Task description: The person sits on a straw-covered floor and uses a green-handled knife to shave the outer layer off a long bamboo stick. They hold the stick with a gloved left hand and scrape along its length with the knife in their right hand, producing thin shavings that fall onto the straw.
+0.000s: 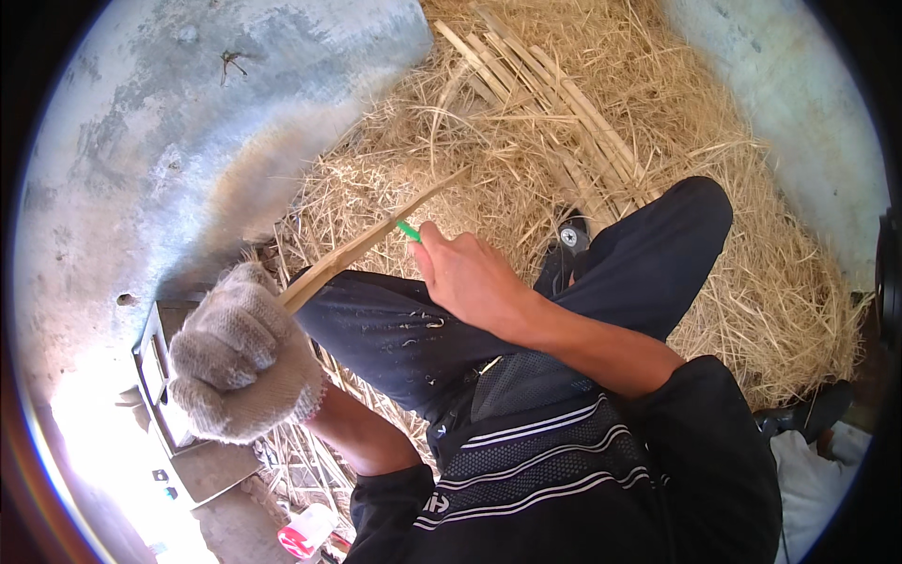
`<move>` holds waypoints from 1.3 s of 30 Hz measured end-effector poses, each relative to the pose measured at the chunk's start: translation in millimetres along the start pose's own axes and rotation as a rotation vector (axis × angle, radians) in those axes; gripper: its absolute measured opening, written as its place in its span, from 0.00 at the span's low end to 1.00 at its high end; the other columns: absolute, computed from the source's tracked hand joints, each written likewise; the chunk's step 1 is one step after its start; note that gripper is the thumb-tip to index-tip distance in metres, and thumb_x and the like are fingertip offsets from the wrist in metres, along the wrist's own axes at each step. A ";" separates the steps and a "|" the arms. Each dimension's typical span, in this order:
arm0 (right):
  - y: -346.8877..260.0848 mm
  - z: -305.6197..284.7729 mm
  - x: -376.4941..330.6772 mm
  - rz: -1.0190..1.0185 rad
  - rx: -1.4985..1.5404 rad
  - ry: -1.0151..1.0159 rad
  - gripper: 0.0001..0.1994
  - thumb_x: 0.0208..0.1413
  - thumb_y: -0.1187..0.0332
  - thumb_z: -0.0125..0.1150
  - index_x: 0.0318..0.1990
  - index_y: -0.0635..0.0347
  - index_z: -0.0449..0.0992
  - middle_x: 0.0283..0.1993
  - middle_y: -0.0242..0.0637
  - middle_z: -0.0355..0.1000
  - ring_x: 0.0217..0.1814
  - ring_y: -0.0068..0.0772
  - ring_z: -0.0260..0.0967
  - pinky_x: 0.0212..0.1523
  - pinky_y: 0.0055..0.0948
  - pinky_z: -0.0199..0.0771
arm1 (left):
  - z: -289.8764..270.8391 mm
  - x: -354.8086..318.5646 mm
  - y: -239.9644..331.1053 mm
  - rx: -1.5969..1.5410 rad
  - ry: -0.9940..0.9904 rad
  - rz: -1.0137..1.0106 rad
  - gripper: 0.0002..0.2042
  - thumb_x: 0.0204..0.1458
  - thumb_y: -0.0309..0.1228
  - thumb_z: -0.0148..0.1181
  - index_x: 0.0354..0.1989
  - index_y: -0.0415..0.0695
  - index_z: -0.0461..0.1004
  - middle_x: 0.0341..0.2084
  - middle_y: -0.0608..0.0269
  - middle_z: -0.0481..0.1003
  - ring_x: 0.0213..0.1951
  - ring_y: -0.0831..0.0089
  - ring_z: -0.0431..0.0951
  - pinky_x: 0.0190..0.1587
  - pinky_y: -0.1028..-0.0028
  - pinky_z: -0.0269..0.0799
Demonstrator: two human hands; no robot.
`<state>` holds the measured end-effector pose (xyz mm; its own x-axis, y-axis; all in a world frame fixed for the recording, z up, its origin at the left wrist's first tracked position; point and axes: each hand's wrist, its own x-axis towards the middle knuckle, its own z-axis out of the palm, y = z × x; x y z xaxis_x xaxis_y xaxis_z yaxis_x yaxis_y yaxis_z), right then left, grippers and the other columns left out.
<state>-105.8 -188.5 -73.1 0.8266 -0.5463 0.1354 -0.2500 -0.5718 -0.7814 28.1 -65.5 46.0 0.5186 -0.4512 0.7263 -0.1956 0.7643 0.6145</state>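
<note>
My left hand (242, 357), in a grey-white knit glove, is closed around the lower end of a split bamboo strip (349, 255). The strip slants up and away to the right, over my bent left leg, and narrows to a thin tip. Bare and closed, my right hand (474, 280) grips a small green tool (408, 229), only a short piece of which shows at the thumb. That green piece lies against or just beside the strip's edge; whether it touches, I cannot tell. Most of the tool is hidden by the fingers.
Dry straw-like shavings (752, 282) cover the floor ahead. Several long bamboo strips (573, 103) lie there in a loose bundle. Pale walls (282, 56) rise at left and right. A metal-framed box (155, 376) stands at my left, and a red-and-white container (308, 531) sits low beside me.
</note>
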 end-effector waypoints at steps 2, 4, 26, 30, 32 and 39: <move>-31.9 -15.1 -3.4 -0.045 0.042 -0.065 0.14 0.66 0.62 0.48 0.44 0.68 0.67 0.13 0.49 0.67 0.13 0.53 0.68 0.16 0.47 0.68 | 0.5 -1.0 -0.4 0.041 -0.009 0.021 0.22 0.54 0.46 0.51 0.11 0.55 0.56 0.05 0.72 0.56 0.09 0.79 0.57 0.20 0.77 0.56; -31.5 -7.4 -8.0 -0.057 0.027 -0.022 0.13 0.66 0.62 0.48 0.44 0.67 0.67 0.12 0.47 0.67 0.13 0.51 0.68 0.16 0.46 0.68 | 4.9 -3.8 -1.5 0.067 -0.005 0.020 0.22 0.55 0.45 0.51 0.11 0.55 0.56 0.05 0.73 0.55 0.09 0.79 0.56 0.20 0.77 0.55; 57.3 -18.0 8.7 0.242 -0.070 -0.030 0.18 0.67 0.59 0.46 0.36 0.69 0.70 0.21 0.56 0.68 0.26 0.61 0.69 0.29 0.49 0.67 | -7.6 0.4 9.4 0.014 0.167 0.045 0.21 0.55 0.38 0.49 0.11 0.53 0.52 0.06 0.71 0.51 0.09 0.78 0.48 0.16 0.74 0.49; -27.8 -47.9 -13.5 0.061 0.134 -0.078 0.15 0.67 0.61 0.47 0.38 0.68 0.67 0.19 0.57 0.67 0.23 0.62 0.68 0.25 0.51 0.65 | 3.0 2.3 1.2 0.079 0.218 0.095 0.21 0.59 0.40 0.46 0.12 0.53 0.52 0.06 0.72 0.50 0.09 0.79 0.48 0.15 0.76 0.47; -47.1 -45.8 -17.1 -0.024 0.245 -0.101 0.16 0.67 0.61 0.46 0.43 0.70 0.65 0.17 0.57 0.67 0.21 0.63 0.69 0.23 0.53 0.66 | 13.7 3.6 -0.9 0.201 0.348 0.136 0.22 0.61 0.42 0.44 0.13 0.53 0.52 0.07 0.73 0.49 0.10 0.79 0.47 0.15 0.77 0.45; -48.0 -11.9 -13.4 0.055 0.257 -0.141 0.14 0.67 0.63 0.45 0.44 0.70 0.62 0.17 0.55 0.68 0.21 0.63 0.69 0.21 0.52 0.68 | 47.4 6.2 -11.8 0.574 0.816 0.205 0.24 0.63 0.47 0.43 0.14 0.54 0.50 0.08 0.74 0.47 0.11 0.79 0.46 0.15 0.77 0.43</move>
<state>-110.9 -161.0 -30.1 0.8818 -0.4714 0.0169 -0.1751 -0.3604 -0.9162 -5.9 -99.2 57.8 0.7976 0.2796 0.5346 -0.6032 0.3585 0.7125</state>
